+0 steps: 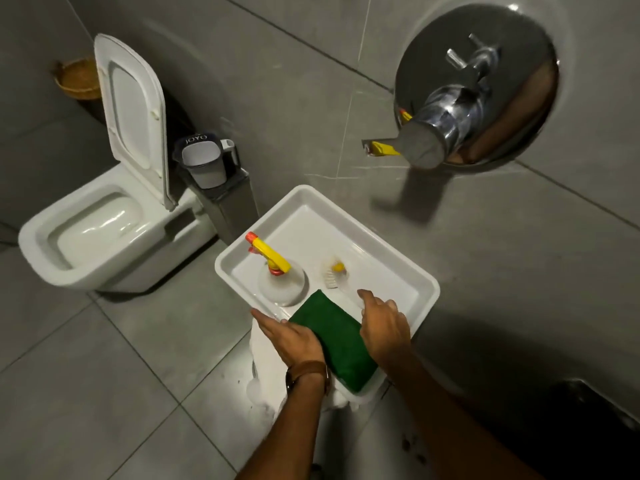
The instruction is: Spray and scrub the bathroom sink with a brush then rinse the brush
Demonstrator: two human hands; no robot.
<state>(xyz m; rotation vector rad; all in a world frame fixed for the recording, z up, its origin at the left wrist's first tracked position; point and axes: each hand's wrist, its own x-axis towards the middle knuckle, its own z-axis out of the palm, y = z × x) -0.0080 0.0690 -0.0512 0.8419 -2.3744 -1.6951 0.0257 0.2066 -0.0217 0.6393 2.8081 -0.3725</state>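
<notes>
A white rectangular tray (pixel 346 216) sits on a white stool (pixel 266 362). In it stand a clear spray bottle (pixel 280 278) with a yellow and orange trigger head, a small scrub brush (pixel 332 277) with pale bristles and a yellow knob, and a folded green cloth (pixel 339 334). My left hand (pixel 294 337) lies flat on the tray's near left rim, against the cloth. My right hand (pixel 382 327) hovers over the cloth's right side, fingers apart, fingertips at the end of the brush's pale handle. No sink basin is in view.
A chrome wall tap (pixel 446 123) on a round plate juts out at the upper right. A white toilet (pixel 86 237) with its lid up stands at the left, beside a mug (pixel 204 161) on a grey ledge. A wicker basket (pixel 78 77) hangs behind. Grey tiles cover floor and wall.
</notes>
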